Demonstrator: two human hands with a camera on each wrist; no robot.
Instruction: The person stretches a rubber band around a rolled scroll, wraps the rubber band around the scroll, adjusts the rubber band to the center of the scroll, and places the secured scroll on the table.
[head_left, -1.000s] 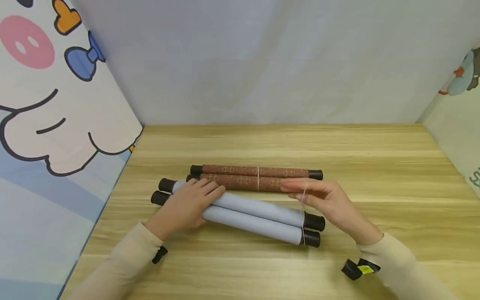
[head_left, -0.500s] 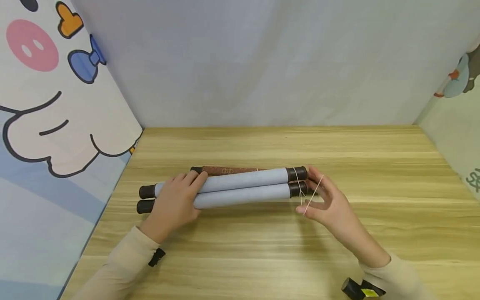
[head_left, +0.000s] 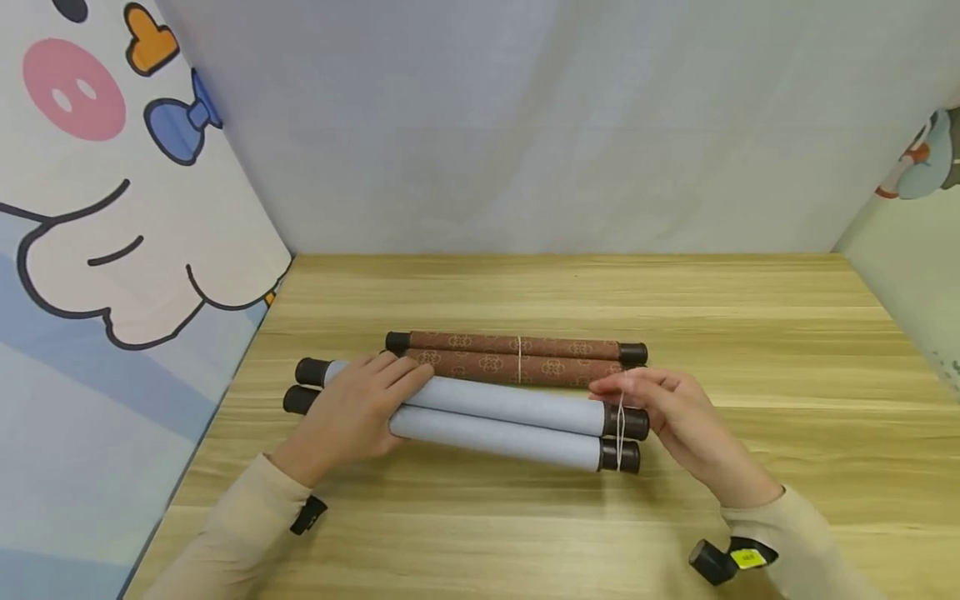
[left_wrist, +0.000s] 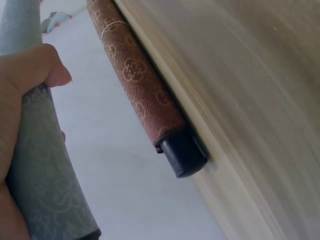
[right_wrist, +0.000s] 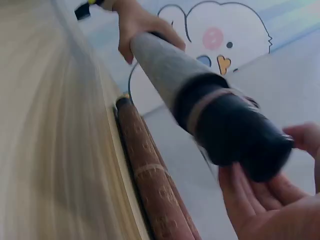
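A pale blue scroll (head_left: 495, 402), rolled from both ends into two parallel rolls with dark end knobs, is held slantwise over the table. My left hand (head_left: 352, 417) grips it near its left end, and the thumb (left_wrist: 37, 67) lies along the patterned roll in the left wrist view. A thin pale rubber band (head_left: 619, 442) loops in two strands around the right-hand knobs. At that end is my right hand (head_left: 690, 433); the right wrist view shows its fingers (right_wrist: 240, 195) loosely bent under the dark knob (right_wrist: 235, 130), the thumb apart on the other side.
Behind the blue scroll lies a brown patterned scroll (head_left: 555, 367) on the wooden table (head_left: 480, 533), with a pale band around its middle. A grey-white curtain (head_left: 525, 125) hangs beyond the table's back edge, and a cartoon-print panel (head_left: 150, 242) stands at the left.
The blue scroll's right end rose, then came back down. The band, stretched and twisted on the right hand's fingers half a second ago, now lies doubled around the right-hand knobs.
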